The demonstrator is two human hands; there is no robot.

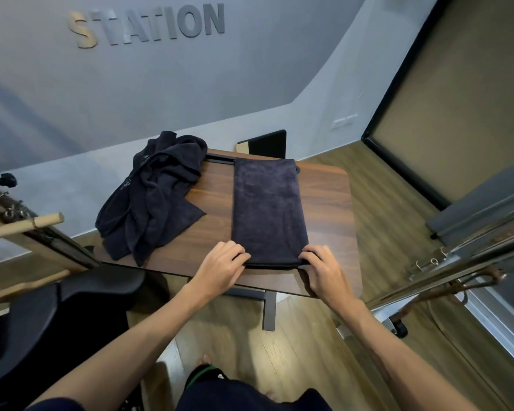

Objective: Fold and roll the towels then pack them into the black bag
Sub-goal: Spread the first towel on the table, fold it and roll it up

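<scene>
Both hands, left hand (220, 266) and right hand (324, 269), pinch the folded towel's (267, 209) near corners.

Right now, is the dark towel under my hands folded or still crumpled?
Folded: the dark flat towel lies as a long, neat strip on the wooden table, with layered edges showing at its near end.

Small wooden table (324, 209): bore two items. Long dark folded towel (267, 209): lay flat right of centre, running from the far edge to the near edge. Crumpled dark heap of towels (152, 197): sat on the far-left corner, overhanging the left edge, just beside the folded one. Left hand (220, 262) and right hand (324, 268): rested on the folded towel's near corners, left and right respectively.
</scene>
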